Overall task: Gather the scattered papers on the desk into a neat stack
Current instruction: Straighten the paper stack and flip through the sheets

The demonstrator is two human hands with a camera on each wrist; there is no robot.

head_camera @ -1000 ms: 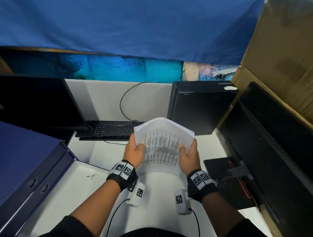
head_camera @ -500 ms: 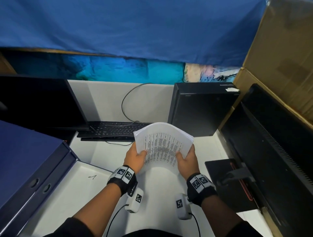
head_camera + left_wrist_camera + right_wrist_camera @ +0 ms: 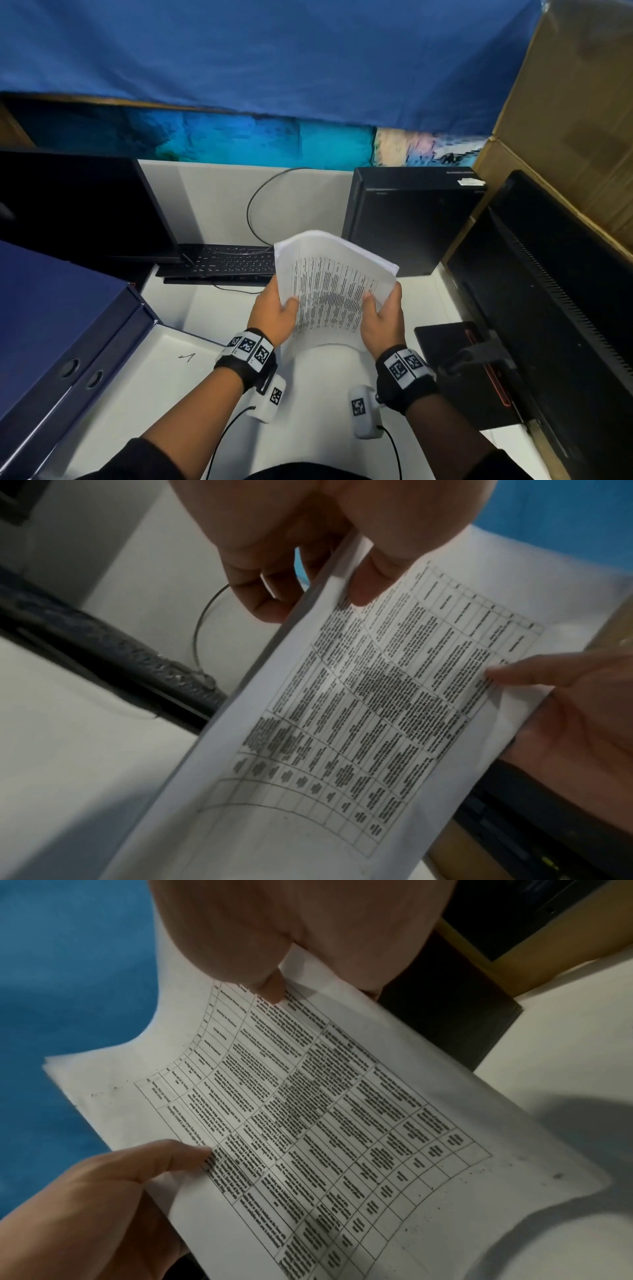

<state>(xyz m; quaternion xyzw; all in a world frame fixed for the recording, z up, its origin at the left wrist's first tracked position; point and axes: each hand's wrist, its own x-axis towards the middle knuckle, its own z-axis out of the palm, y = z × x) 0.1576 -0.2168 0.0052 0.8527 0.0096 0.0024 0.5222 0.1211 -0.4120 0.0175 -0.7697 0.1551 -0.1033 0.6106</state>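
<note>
The papers [image 3: 334, 284] are gathered into one bundle held up between the two hands, above the white tabletop [image 3: 219, 311] and in front of the keyboard [image 3: 226, 263]. The left hand [image 3: 275, 313] grips the bundle's left edge, thumb on the printed top sheet and fingers curled behind. The right hand [image 3: 382, 315] does the same on the right edge, so each side is pinched and the sheets cannot slide out sideways. The bundle bows between the hands, its lower end curving down toward the tabletop, while the upper corners fan slightly and show several sheet edges not yet flush. Holding it by both long sides like this probably serves to square the edges, likely by tapping the lower end on the tabletop. No loose sheets show beside either hand, so the gathering looks done and only the neatening and laying down remain.
</note>
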